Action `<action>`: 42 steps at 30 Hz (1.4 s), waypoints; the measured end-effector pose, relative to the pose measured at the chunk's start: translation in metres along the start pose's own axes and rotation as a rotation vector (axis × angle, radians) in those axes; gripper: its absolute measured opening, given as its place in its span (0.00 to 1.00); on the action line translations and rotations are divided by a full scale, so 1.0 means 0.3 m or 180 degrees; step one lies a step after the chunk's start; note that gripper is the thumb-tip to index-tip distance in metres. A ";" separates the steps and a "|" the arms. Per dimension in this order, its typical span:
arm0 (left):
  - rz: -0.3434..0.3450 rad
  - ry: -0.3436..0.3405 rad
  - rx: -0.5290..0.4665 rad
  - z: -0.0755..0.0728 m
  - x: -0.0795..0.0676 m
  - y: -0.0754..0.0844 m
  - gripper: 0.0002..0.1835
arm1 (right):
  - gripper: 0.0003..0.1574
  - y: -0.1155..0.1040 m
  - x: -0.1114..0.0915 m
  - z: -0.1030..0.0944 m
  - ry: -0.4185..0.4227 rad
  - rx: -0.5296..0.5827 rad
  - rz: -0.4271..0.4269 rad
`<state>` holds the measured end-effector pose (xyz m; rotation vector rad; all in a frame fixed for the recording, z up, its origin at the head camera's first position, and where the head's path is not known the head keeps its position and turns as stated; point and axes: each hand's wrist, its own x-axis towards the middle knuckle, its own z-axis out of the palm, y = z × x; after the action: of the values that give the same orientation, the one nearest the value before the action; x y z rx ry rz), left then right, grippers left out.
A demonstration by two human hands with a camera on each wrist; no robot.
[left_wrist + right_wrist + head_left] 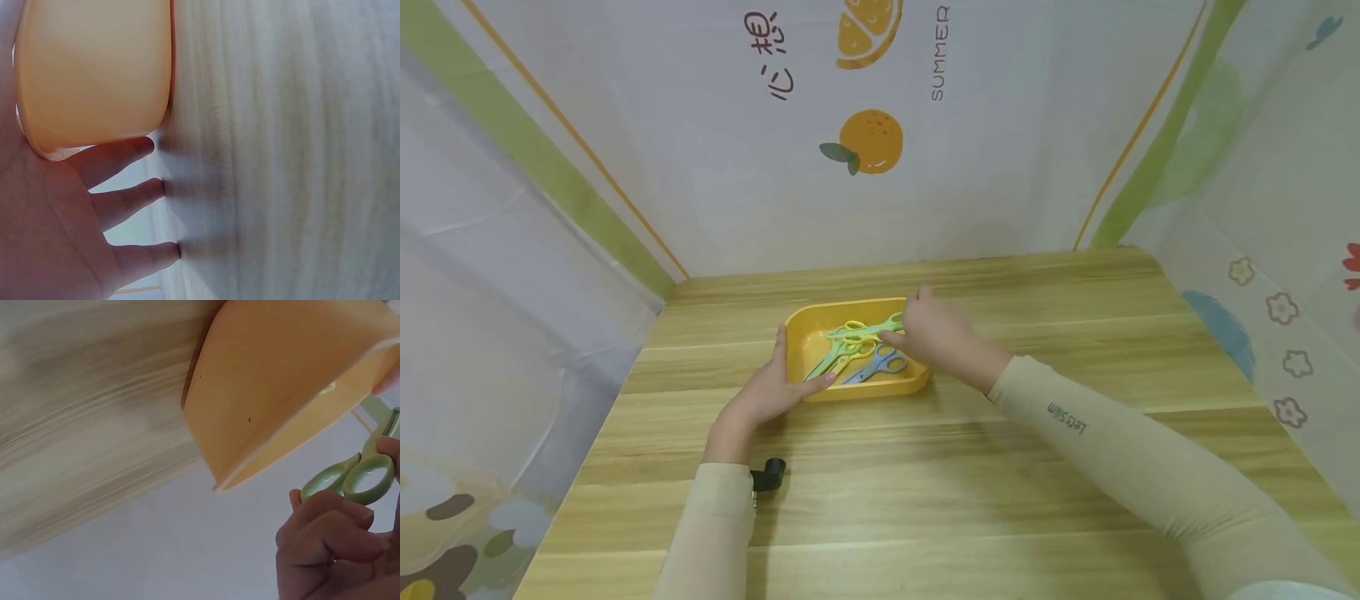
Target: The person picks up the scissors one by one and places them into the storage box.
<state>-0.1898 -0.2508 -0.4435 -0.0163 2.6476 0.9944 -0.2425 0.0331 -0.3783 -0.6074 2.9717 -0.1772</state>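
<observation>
A yellow plastic tray [865, 391] sits on the table with several scissors in it. My left hand [763, 392] holds the tray's near left corner, thumb over the front rim and fingers along the left wall; in the left wrist view the lower fingertips [172, 250] reach the tabletop. Over the tray's right end, my right hand [943, 333] pinches green scissors [369, 450] near the handles, their blades pointing left. Below them lie other green scissors [827, 360], yellow scissors [850, 357] and, nearer the front, blue scissors [874, 365].
The wood-grain table [1000, 517] runs back to a white printed curtain [985, 167], with more curtain at both sides. A small black fitting [770, 475] is at my left wrist, beside the sleeve [715, 517].
</observation>
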 end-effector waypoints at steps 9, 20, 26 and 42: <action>0.0015 -0.0001 0.0007 -0.003 -0.002 0.005 0.74 | 0.39 -0.014 0.002 0.035 -0.0051 -0.0233 -0.0067; -0.0010 0.0007 0.0014 0.001 0.002 -0.001 0.75 | 0.37 -0.005 0.004 0.054 -0.0082 -0.0139 -0.0160; -0.0021 0.0014 0.0000 0.004 0.002 -0.003 0.75 | 0.31 0.007 0.014 0.062 -0.0099 -0.0013 -0.0185; 0.0016 0.0015 -0.0015 0.003 -0.001 0.001 0.75 | 0.48 0.064 0.024 0.108 0.0185 -0.0295 -0.0771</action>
<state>-0.1892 -0.2500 -0.4439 -0.0131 2.6510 1.0034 -0.2523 0.0447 -0.4134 -0.9902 2.9664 -0.0769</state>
